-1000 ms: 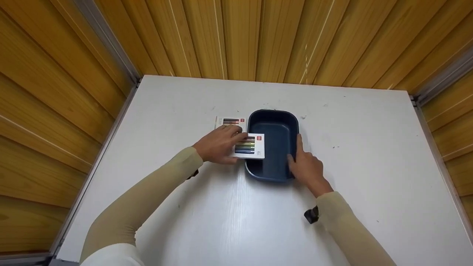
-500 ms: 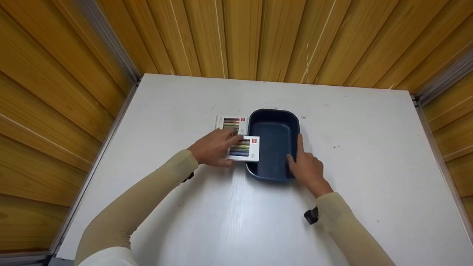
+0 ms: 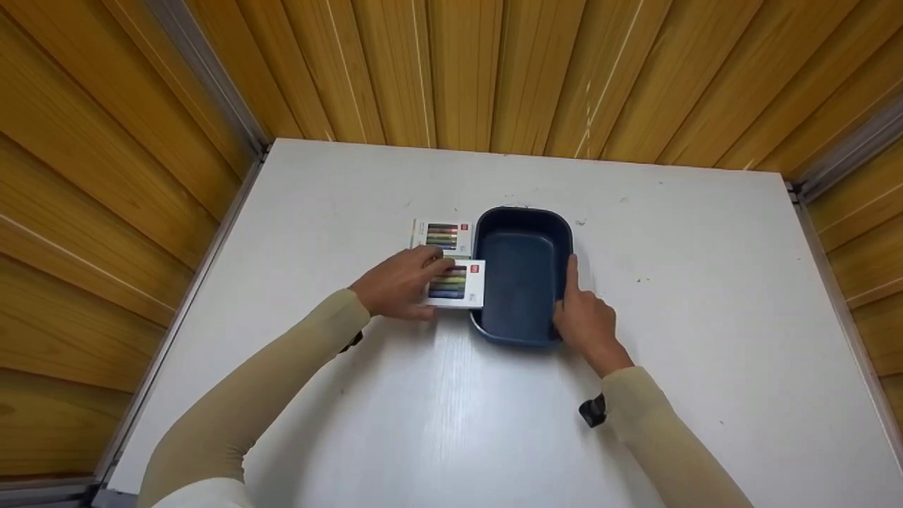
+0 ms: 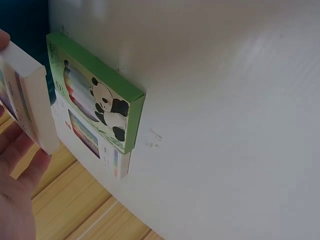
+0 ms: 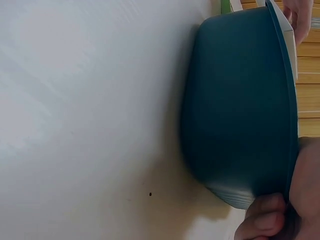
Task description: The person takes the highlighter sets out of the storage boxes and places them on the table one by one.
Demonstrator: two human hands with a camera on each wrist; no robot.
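My left hand (image 3: 398, 283) grips a white windowed box of coloured sticks (image 3: 477, 288) by its left side, raised above the table. The box's right edge overlaps the left rim of a dark blue plastic bin (image 3: 522, 342). My right hand (image 3: 587, 324) holds the bin's right rim, index finger stretched along it; in the right wrist view, curled fingers (image 5: 262, 222) press its outer wall. Behind my left hand lies a second white windowed box (image 3: 463, 240). The left wrist view shows a green panda box (image 4: 107, 100) resting over it, mostly hidden by my hand in the head view.
The white table (image 3: 705, 317) carries the bin and boxes near its middle. Wood-patterned panels (image 3: 458, 70) stand behind it and at both sides. A dark wrist device (image 3: 592, 410) sits at my right wrist.
My left hand has drawn the held white box leftward, from over the bin's inside to its left rim, uncovering more of the box behind. The bin and right hand stay nearly in place.
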